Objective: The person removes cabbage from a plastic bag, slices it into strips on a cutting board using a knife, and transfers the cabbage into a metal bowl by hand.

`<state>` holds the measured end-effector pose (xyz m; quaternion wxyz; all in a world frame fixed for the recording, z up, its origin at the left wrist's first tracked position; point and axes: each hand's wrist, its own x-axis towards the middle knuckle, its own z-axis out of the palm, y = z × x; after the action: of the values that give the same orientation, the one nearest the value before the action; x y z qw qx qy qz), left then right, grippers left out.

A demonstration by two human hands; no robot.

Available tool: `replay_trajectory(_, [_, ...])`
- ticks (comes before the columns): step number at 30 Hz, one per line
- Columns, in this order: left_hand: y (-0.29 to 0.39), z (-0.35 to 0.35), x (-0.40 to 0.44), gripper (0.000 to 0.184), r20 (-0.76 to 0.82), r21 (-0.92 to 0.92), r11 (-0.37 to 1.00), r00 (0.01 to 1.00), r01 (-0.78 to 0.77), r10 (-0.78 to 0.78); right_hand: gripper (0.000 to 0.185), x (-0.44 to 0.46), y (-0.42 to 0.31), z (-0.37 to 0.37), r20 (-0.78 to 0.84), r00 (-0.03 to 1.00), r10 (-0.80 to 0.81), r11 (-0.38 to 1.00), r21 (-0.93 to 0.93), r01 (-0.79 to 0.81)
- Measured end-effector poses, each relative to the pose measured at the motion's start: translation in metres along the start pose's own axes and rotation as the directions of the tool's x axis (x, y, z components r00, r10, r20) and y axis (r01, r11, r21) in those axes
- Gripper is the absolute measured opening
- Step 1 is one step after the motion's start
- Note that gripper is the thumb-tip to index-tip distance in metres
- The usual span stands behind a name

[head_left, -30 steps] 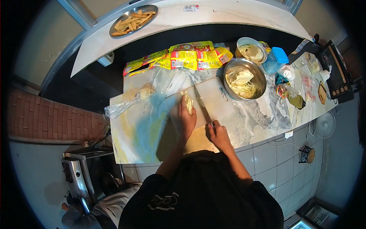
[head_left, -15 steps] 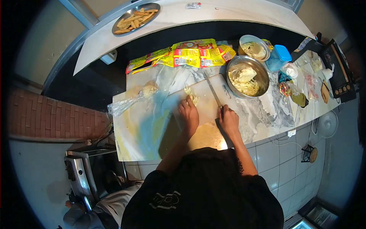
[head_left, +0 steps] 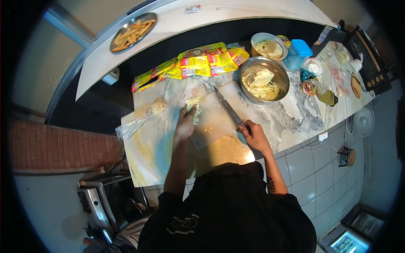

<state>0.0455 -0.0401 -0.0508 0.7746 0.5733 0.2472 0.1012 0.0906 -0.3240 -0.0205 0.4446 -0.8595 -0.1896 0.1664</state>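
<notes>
My left hand (head_left: pixel 184 123), smeared by motion, is at the left edge of the pale cutting board (head_left: pixel 228 126). Its fingers are closed around a bunch of shredded cabbage (head_left: pixel 193 102). A few cut scraps (head_left: pixel 207 130) lie on the board beside it. In my right hand (head_left: pixel 255 135) is the handle of a kitchen knife (head_left: pixel 228 108), whose blade points away from me over the board. Just beyond the knife stands a steel bowl (head_left: pixel 287 86) holding shredded cabbage and a larger cabbage piece (head_left: pixel 258 78).
Yellow packets (head_left: pixel 198 63) line the back of the counter. Behind the steel bowl are another bowl (head_left: pixel 254 41) and a blue-lidded container (head_left: pixel 298 55). A clear plastic bag (head_left: pixel 137 125) lies left. Fried pieces fill a metal plate (head_left: pixel 113 45) on the raised ledge.
My left hand has moved left across the board with the shredded cabbage. The knife stays in my right hand, its blade tilted further left. The whole view has shifted slightly.
</notes>
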Motion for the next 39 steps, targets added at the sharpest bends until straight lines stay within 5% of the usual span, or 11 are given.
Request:
replay_trajectory(6, [0.083,0.055,-0.001,0.021,0.211,0.074,0.996,0.976,0.044,-0.059,0.028,-0.031,-0.003,-0.041,-0.121,0.990,-0.066,0.996,0.056,0.073])
replay_trajectory(11, [0.102,0.146,0.036,0.029,0.377,0.078,0.994,0.925,-0.073,0.039,0.026,-0.051,0.007,-0.080,-0.301,0.953,0.042,0.993,0.120,-0.006])
replay_trajectory(12, [0.102,0.166,0.045,0.032,0.466,0.159,0.948,0.868,-0.276,0.174,0.026,-0.055,0.011,-0.086,-0.312,0.949,0.044,0.993,0.116,-0.007])
replay_trajectory(14, [0.104,0.206,0.053,0.041,0.579,0.330,0.740,0.745,-0.586,0.332,0.027,-0.061,0.019,-0.096,-0.406,0.906,0.117,0.985,0.165,-0.054])
replay_trajectory(16, [0.107,0.240,0.050,0.039,0.623,0.504,0.557,0.724,-0.660,0.295,0.028,-0.064,0.032,-0.099,-0.462,0.877,0.132,0.986,0.153,-0.067])
replay_trajectory(18, [0.070,0.252,0.067,0.036,0.737,0.426,0.310,0.525,-0.850,0.427,0.029,-0.067,0.040,-0.101,-0.512,0.840,0.178,0.977,0.192,-0.090])
replay_trajectory(20, [0.037,0.247,0.082,0.038,0.801,0.437,0.252,0.501,-0.863,0.327,0.029,-0.071,0.046,-0.102,-0.532,0.829,0.175,0.980,0.171,-0.097])
replay_trajectory(22, [0.034,0.239,0.074,0.044,0.844,0.529,-0.080,0.513,-0.845,0.160,0.029,-0.075,0.053,-0.101,-0.528,0.829,0.186,0.977,0.186,-0.101])
replay_trajectory(27, [0.058,0.209,0.067,0.062,0.860,0.368,0.332,0.454,-0.869,0.235,0.026,-0.076,0.052,-0.098,-0.477,0.849,0.226,0.970,0.192,-0.151])
replay_trajectory(34, [0.059,0.193,0.080,0.028,0.900,0.385,0.303,0.427,-0.871,0.083,0.027,-0.045,0.040,-0.087,-0.406,0.882,0.238,0.961,0.229,-0.154])
replay_trajectory(39, [0.047,0.211,0.056,0.035,0.916,0.286,0.331,0.358,-0.899,0.180,0.028,-0.036,0.036,-0.074,-0.442,0.854,0.276,0.929,0.352,-0.118])
